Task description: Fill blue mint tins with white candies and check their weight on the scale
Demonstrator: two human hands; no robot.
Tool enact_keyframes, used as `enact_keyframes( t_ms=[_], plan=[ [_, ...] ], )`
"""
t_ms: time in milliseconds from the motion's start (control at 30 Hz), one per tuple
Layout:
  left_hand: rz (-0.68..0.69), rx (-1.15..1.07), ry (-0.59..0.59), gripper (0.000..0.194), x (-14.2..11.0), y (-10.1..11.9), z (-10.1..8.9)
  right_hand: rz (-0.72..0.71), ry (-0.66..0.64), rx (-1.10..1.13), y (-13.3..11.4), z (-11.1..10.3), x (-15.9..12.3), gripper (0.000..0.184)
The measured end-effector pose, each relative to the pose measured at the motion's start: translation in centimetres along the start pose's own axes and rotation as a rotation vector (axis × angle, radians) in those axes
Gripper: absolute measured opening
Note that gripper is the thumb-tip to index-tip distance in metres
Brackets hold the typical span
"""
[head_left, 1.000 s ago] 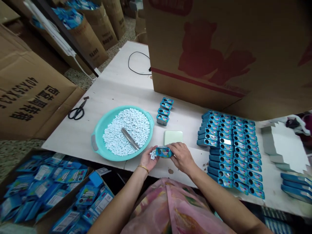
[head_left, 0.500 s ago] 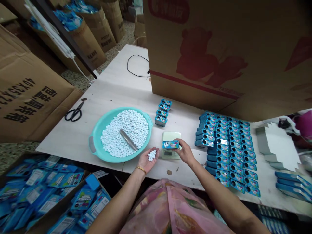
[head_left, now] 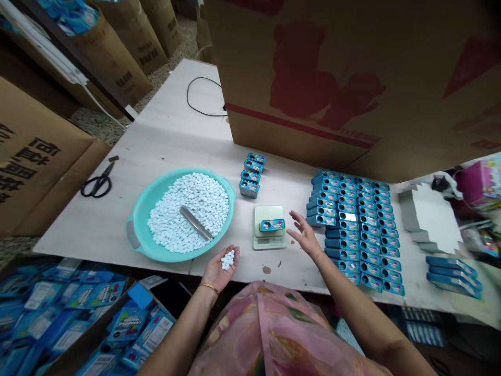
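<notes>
A blue-labelled candy box (head_left: 273,225) sits on the digital scale (head_left: 266,213). At 3 o'clock the empty right hand (head_left: 307,240) spreads its fingers wide; at 8 o'clock the left hand's (head_left: 217,271) half-curled fingers cradle white candies (head_left: 227,259). Accurate weighing likely needs untouched contact.

One tin (head_left: 273,225) on one scale (head_left: 268,212), four tins (head_left: 249,176) behind, one basin (head_left: 140,222), two hands (head_left: 217,269)
</notes>
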State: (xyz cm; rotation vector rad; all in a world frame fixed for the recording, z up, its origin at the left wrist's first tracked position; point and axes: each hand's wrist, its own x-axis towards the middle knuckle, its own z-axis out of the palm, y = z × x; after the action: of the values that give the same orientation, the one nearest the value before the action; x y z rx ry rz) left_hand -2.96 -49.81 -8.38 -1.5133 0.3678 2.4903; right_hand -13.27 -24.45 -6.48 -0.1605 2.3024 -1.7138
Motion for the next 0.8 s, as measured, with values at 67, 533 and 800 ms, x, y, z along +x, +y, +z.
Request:
enact_keyframes(
  t_ms=[67,533,800],
  plan=[
    [-0.001,-0.001,-0.004,0.017,0.1,0.0,-0.3,0.029,0.115,0.021,0.2,-0.6,-0.3,0.043],
    [0.019,0.063,-0.059,0.017,0.4,1.7,0.7,-0.227,0.035,-0.297,-1.1,0.4,0.4,0.041],
    [-0.038,0.069,-0.076,0.015,0.8,0.7,1.3,-0.260,-0.216,-0.764,-2.9,2.9,1.9,0.041]
  ],
)
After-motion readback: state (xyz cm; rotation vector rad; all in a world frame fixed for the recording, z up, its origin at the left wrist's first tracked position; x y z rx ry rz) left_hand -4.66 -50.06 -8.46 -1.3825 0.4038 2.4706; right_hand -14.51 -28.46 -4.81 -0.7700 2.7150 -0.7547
